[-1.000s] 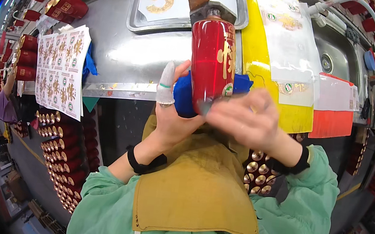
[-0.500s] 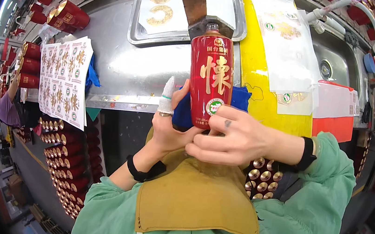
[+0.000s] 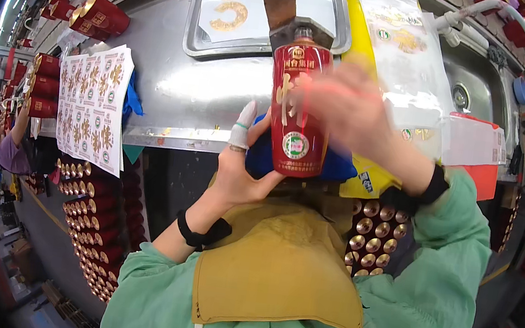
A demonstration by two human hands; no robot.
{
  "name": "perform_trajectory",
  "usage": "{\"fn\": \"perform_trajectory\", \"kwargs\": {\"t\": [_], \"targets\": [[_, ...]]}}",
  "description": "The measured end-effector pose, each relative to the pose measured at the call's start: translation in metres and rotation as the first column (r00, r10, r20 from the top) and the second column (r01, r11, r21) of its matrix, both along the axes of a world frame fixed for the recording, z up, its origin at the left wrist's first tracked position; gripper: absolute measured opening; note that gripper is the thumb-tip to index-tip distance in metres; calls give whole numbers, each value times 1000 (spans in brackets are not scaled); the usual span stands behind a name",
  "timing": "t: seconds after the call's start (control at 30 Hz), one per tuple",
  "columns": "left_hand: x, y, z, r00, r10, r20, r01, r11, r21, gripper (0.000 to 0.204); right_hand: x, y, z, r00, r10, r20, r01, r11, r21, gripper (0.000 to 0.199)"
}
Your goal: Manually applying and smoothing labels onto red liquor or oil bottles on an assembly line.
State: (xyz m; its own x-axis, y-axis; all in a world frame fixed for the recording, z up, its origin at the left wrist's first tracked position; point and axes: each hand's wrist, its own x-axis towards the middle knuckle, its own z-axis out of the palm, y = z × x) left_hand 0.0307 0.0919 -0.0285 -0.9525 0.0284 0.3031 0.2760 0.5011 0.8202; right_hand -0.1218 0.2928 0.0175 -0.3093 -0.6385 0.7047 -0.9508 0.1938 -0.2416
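The left hand (image 3: 241,174) cups a red bottle (image 3: 296,112) upright against a blue cloth (image 3: 334,166) at the tabletop's (image 3: 172,97) near edge, steadying it; the right hand (image 3: 348,106) blurs across its front, grip unclear.

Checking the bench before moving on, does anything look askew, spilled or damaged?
Nothing stands out. The glossy red bottle stands upright in the left hand over a blue cloth; the right hand is motion-blurred beside it.
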Motion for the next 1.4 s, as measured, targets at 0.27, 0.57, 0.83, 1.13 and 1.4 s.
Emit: {"fn": "perform_trajectory", "kwargs": {"t": [0.27, 0.57, 0.83, 1.13, 1.4], "targets": [[-4, -8, -8, 997, -77, -6, 77, 997, -17, 109, 41, 20, 6, 925, 378, 23, -379, 921, 85, 26], [-5, -6, -4, 998, -60, 17, 61, 994, -86, 112, 67, 35, -11, 989, 117, -90, -117, 993, 0, 26], [0, -5, 5, 986, -27, -165, -14, 971, -240, 99, 80, 39, -6, 993, -55, 101, 50, 998, 48, 28], [5, 4, 13, 980, 32, -195, -82, 964, -254, 89, -23, -18, 50, 944, -278, -177, 293, 954, 62, 17], [0, 15, 6, 995, 101, 13, -102, 991, 84, 115, 42, -1, 21, 958, 283, 45, -286, 950, 123, 21]]}}
